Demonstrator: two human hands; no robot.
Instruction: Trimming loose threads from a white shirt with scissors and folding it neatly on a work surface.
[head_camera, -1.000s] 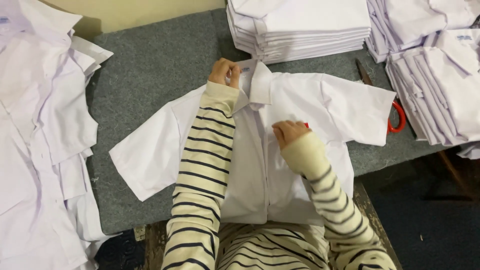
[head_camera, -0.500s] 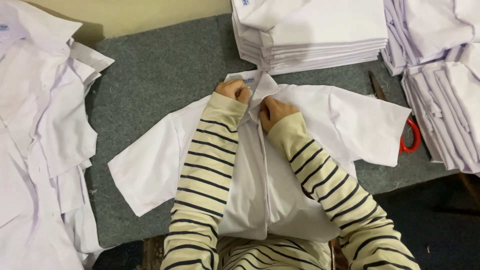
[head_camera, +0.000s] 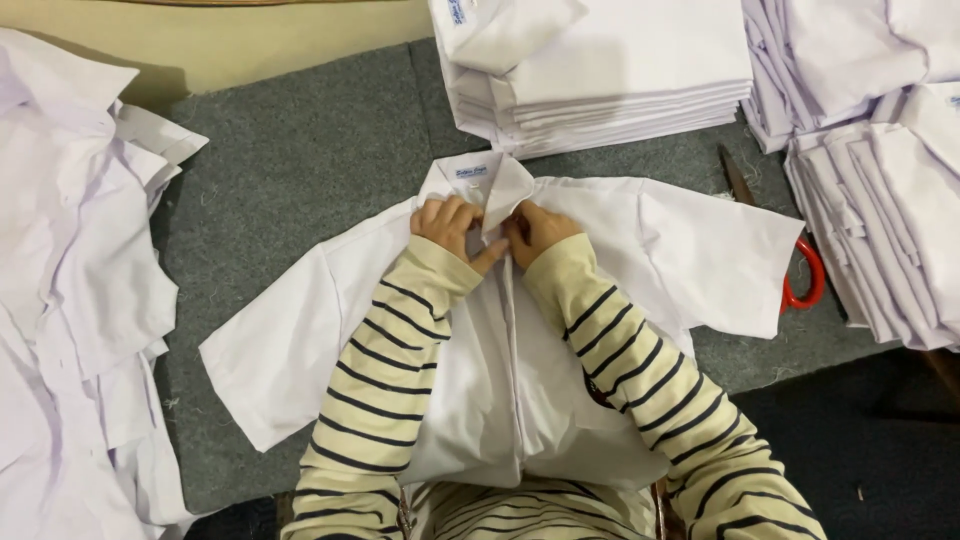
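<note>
two small labels show, and no packages, signs or screens. one neck label (head_camera: 471, 172) sits just above the middle of the frame, inside the collar of the spread white shirt (head_camera: 700, 250): a small white rectangle with blue print. a second label (head_camera: 459, 11) lies at the top edge, a little left of centre, on the top shirt of the folded stack (head_camera: 620, 80): also white with blue print, tilted and partly cut off.

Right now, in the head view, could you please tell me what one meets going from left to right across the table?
Loose heap of white shirts → left hand → right hand → red-handled scissors → folded white shirts at the right edge.
</note>
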